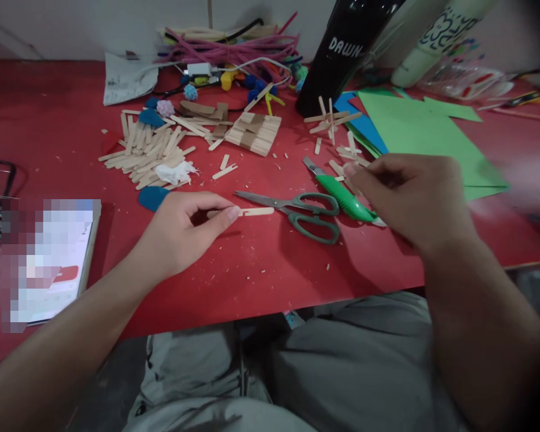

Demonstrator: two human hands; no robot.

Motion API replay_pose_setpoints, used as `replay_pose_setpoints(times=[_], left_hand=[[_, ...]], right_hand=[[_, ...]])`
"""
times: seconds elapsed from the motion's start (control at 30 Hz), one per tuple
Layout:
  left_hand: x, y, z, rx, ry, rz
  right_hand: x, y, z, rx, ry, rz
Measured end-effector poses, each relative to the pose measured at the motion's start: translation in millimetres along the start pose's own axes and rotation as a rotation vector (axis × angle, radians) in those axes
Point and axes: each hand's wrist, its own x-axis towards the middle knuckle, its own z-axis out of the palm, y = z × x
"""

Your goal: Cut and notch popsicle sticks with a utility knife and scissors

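Wood: one stick (pixel 257 211) pinched in left hand (pixel 180 234); right hand (pixel 409 198) curled, grasp unclear; one scissors (pixel 297 210), one cutter (pixel 346 201)

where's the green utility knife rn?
Head view, right of centre on the red table: the green plastic utility knife lies just right of the green-handled metal scissors, its rear end at the right hand; left hand pinches a flat wooden stick.

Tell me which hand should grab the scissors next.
Probably right. The right hand hovers beside the handles of the scissors, which face it; the left hand is busy pinching a wooden stick.
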Motion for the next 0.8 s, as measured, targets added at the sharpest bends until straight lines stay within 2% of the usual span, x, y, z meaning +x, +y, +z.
replay_pose_setpoints(times=[0.1,0.2,0.33,0.43,0.5,0.6,0.67,0.73,0.8], left_hand=[[2,0,-1.5,0.045,-0.019,-0.008],[3,-1,-1.4,0.066,-0.026,-0.032],[4,-2,-0.3,0.017,0.017,-0.066],[4,-3,-0.7,-0.028,0.007,-0.077],[4,-3,-1.7,-0.039,-0.005,-0.063],[4,-4,-3.4,-0.017,-0.013,-0.048],[5,-5,-3.6,0.029,-0.04,-0.053],[6,-6,-2.7,0.09,-0.077,-0.055],[6,-7,-1.1,0.141,-0.099,-0.055]], right_hand=[[1,14,0,-0.095,-0.156,0.059],[-2,25,5,-0.183,-0.267,0.007],[-5,32,8,-0.202,-0.245,-0.082],[-4,31,5,-0.189,-0.138,-0.105],[-4,26,1,-0.136,-0.061,-0.045],[-8,15,-6,-0.012,-0.024,0.107],[-13,5,-10,0.091,0.003,0.138],[-19,-4,-14,0.207,-0.034,0.075],[-24,-11,-16,0.303,-0.129,-0.043]])
